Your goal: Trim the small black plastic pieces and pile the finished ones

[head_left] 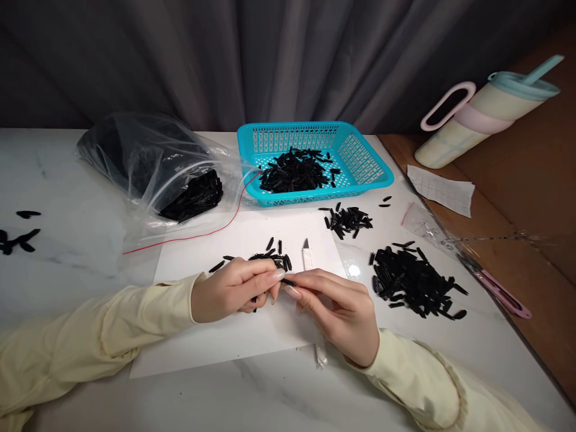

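Between the fingertips of both hands is a small dark, slim black piece [288, 282], mostly covered by the fingers. My left hand [240, 285] is closed, thumb and index finger pinching its left end. From the other side, my right hand [338, 307] pinches it with thumb and fingers. Just behind the hands lies a small heap of similar black pieces [281, 260] on a white sheet [180, 336]. A craft knife [307, 257] rests on the sheet with its blade pointing away, partly hidden by my right hand.
Black pieces fill part of a blue basket [382, 174] and a clear zip bag [130, 156]. More piles [409, 279] lie at right. A red string [193, 237] trails from the bag. Pink-handled scissors [499, 291], a small plastic bag [423, 225], paper [443, 190] and a tumbler [486, 114] stand right.
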{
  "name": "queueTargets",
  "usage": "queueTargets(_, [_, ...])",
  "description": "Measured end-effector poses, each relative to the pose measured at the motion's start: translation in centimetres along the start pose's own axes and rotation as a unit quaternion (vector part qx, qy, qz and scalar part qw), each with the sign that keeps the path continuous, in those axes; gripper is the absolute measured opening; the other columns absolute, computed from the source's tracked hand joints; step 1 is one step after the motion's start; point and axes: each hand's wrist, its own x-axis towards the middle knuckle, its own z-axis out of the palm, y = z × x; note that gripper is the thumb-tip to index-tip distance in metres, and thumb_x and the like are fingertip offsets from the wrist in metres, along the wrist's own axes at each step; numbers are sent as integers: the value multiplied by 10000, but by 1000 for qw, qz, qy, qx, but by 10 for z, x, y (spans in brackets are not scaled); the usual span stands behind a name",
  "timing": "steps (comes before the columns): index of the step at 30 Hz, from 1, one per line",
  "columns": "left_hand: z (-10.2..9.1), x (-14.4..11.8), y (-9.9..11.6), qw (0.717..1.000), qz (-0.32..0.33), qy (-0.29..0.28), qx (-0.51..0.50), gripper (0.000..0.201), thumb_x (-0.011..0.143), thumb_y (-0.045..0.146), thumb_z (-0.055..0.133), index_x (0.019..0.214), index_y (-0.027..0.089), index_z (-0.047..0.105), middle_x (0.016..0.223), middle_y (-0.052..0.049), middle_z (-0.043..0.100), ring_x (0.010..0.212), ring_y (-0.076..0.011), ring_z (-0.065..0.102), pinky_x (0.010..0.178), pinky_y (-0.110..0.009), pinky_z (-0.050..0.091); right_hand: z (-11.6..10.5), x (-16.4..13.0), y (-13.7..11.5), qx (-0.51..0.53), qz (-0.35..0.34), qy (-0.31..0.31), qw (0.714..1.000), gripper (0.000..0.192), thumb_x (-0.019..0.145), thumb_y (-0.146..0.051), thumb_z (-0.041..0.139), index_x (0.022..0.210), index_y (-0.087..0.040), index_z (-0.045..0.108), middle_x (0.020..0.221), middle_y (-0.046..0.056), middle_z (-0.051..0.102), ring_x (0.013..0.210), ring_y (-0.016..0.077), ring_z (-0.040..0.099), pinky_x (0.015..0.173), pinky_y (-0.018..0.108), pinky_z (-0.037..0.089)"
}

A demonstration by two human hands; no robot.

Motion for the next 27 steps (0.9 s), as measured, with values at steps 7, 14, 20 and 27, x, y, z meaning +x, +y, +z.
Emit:
queueTargets(7, [0, -2, 0, 1000, -2, 1, 8, 301, 896, 372, 402, 703, 152, 472, 448, 101, 312, 380, -30, 217, 370, -173, 207, 1, 0, -1, -6, 0, -1, 1000, 190, 793, -34, 604, 939, -122, 689, 793, 73, 702, 695, 138, 658, 607, 219, 541])
queueTargets(14, [0, 0, 1, 1000, 7, -3, 11, 317, 899, 343, 398, 662, 147, 474, 432, 101, 298, 373, -30, 218, 369, -179, 206, 0, -1, -1, -4, 4, -6, 1000, 216, 815, -47, 576, 954, -165, 691, 768, 53, 695, 643, 130, 643, 577, 227, 537])
queueTargets(20, [0, 0, 0, 1000, 20, -1, 14, 333, 905, 327, 387, 641, 146, 476, 427, 101, 281, 366, -30, 208, 365, -186, 198, 1, -1, 0, 0, 8, -6, 1000, 196, 822, -68, 570, 937, -164, 698, 757, 51, 690, 591, 121, 623, 550, 223, 528])
queueTargets(27, [1, -1, 0, 1000, 11, 5, 26, 362, 908, 335, 382, 623, 141, 491, 426, 95, 272, 369, -33, 201, 369, -197, 191, 0, 0, 0, 17, 17, -13, 1000, 205, 834, -78, 555, 959, -156, 696, 738, 52, 671, 513, 101, 578, 512, 219, 520])
